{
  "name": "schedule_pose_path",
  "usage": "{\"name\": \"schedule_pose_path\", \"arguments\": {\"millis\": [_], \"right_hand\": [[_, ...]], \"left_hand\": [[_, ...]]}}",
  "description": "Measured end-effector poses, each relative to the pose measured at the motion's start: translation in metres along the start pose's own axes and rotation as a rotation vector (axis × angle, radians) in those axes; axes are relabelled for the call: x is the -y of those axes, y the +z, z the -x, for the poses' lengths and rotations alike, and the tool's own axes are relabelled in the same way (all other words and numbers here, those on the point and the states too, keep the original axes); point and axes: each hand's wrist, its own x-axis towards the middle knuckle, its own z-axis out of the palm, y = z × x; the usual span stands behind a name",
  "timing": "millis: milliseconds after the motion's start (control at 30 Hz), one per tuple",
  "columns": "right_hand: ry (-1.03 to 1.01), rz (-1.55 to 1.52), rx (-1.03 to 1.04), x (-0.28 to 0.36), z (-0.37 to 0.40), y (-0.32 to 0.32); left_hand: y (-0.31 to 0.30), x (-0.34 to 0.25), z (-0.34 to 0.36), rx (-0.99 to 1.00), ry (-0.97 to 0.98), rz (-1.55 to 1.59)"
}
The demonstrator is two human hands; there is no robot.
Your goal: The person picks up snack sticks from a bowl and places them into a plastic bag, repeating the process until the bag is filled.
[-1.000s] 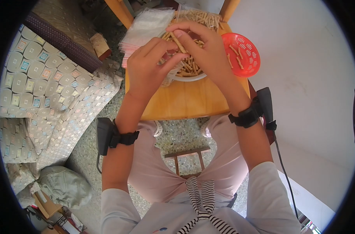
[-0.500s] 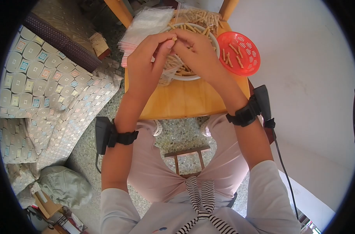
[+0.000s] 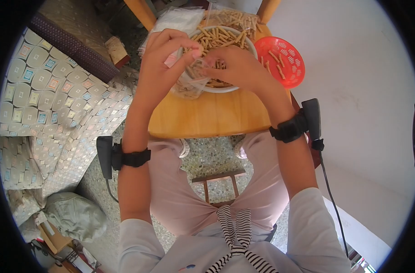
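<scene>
A white bowl [image 3: 251, 46] full of short brown stick-like pieces [image 3: 218, 37] stands on the wooden chair seat [image 3: 207, 113]. My left hand [image 3: 159, 61] hovers over the bowl's left side, thumb and index fingertips together; anything between them is too small to make out. Over the bowl's middle, my right hand [image 3: 237, 66] has its fingers curled and pointing left, close to the left fingertips. What it holds, if anything, is hidden. Below both hands, a clear plastic bag [image 3: 191, 86] with some pieces in it lies over the bowl's near-left rim.
A red plastic basket [image 3: 293, 57] with several pieces sits right of the bowl, by the white wall [image 3: 353, 91]. Behind the bowl lies a filled clear bag [image 3: 234, 19]. Flat empty bags [image 3: 178, 20] are stacked at the back left. Patterned fabric [image 3: 57, 100] covers furniture on the left.
My hands, together over the bowl before with a small piece at the fingertips, have separated slightly. The left has shifted left; the right has lowered toward the bowl. More of the bowl's contents now shows.
</scene>
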Motion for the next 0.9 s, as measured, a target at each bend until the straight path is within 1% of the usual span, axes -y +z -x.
{"name": "schedule_pose_path", "arguments": {"millis": [33,67,100,133,167,233,367,467,500,533,567,600,633,667,700,767,800,833,867,900], "right_hand": [[0.104,-0.012,0.102,-0.001,0.000,-0.002],[0.208,-0.024,0.205,-0.002,-0.001,-0.003],[0.208,-0.024,0.205,-0.002,-0.001,-0.004],[0.218,-0.098,0.188,-0.002,-0.002,-0.004],[0.228,-0.173,0.173,-0.001,-0.003,-0.004],[0.235,-0.192,0.162,0.001,-0.004,-0.004],[0.224,-0.203,0.156,0.005,-0.007,-0.005],[0.238,-0.282,0.099,0.004,-0.005,-0.003],[0.239,-0.282,0.099,0.009,-0.005,-0.006],[0.275,-0.107,0.113,0.015,-0.004,-0.010],[0.310,0.068,0.126,0.018,-0.004,-0.013],[0.311,0.069,0.126,0.012,-0.003,-0.008],[0.246,0.169,0.141,0.002,-0.002,0.000],[0.181,0.270,0.156,-0.008,0.000,0.007],[0.182,0.271,0.155,-0.008,0.001,0.010],[0.115,0.458,0.246,-0.006,0.003,0.019],[0.116,0.457,0.246,-0.006,0.003,0.024],[0.060,0.473,0.169,-0.006,0.004,0.029],[0.004,0.489,0.091,-0.006,0.004,0.032],[0.004,0.489,0.090,-0.007,0.004,0.035]], "left_hand": [[-0.001,0.002,0.001,0.079,0.046,-0.005],[-0.001,0.005,0.002,0.079,0.046,-0.003],[-0.002,0.006,0.003,0.155,0.049,-0.014],[-0.003,0.008,0.005,0.230,0.052,-0.026],[-0.004,0.009,0.006,0.229,0.052,-0.027],[-0.005,0.010,0.009,0.233,0.074,-0.289],[-0.005,0.013,0.009,0.253,0.116,-0.274],[-0.008,0.009,0.007,0.242,0.067,-0.231],[-0.008,0.008,0.006,0.166,0.031,-0.191],[-0.008,0.006,0.005,0.091,-0.005,-0.151],[-0.007,0.004,0.005,0.091,-0.005,-0.149],[-0.006,0.003,0.005,0.052,-0.055,-0.181],[-0.005,0.001,0.005,0.013,-0.104,-0.212],[-0.004,0.000,0.005,0.014,-0.104,-0.211],[-0.002,0.000,0.005,-0.011,-0.106,-0.223],[0.000,0.001,0.005,-0.036,-0.108,-0.235],[0.002,0.004,0.004,-0.072,-0.068,-0.235],[0.004,0.005,0.004,-0.109,-0.029,-0.235],[0.007,0.006,0.006,-0.109,-0.028,-0.234],[0.009,0.006,0.006,-0.097,-0.009,-0.235]]}}
